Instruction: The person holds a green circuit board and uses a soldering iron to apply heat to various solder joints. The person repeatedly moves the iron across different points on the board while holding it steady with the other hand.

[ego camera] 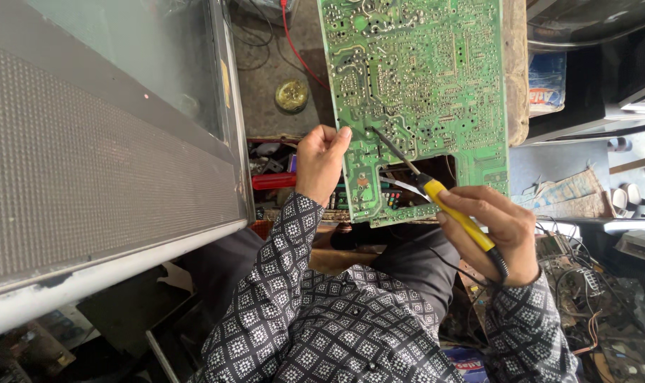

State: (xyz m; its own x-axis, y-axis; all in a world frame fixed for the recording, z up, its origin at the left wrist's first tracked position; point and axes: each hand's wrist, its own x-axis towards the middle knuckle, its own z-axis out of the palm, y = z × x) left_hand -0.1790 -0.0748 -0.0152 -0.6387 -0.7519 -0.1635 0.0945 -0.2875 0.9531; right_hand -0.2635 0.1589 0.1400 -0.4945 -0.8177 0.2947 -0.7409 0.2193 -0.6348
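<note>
Nearest the camera, two sleeves of black fabric with a white diamond pattern (322,333) reach forward over a lap in dark trousers (415,262).

The right hand (500,234) is curled shut around the yellow plastic handle of a soldering iron (459,216), gripped like a pen, with the black cord end running out past the wrist. The iron's thin dark metal shaft slants up and to the left, and its tip rests on the large green printed circuit board (415,92), solder side facing the camera, at a spot close to the board's near left edge.

The left hand (319,163) sits just beside that edge, fingers folded and thumb pressed to the board's rim, pinching it steady; the fingertip is close to the iron's tip. The board stands tilted upward from the lap, its near edge with a rectangular notch cut out between the two hands, through which wires and dark parts show.

To the left stands a big grey television casing with a perforated grille (102,170). Beyond the left hand lie a red-handled tool (273,181) in a cluttered tray and, farther off on the grey table (266,85), a small round brass-coloured tin (291,95) and a red wire (298,50). At the right edge sits a heap of loose electronic scrap and wires (585,298).
</note>
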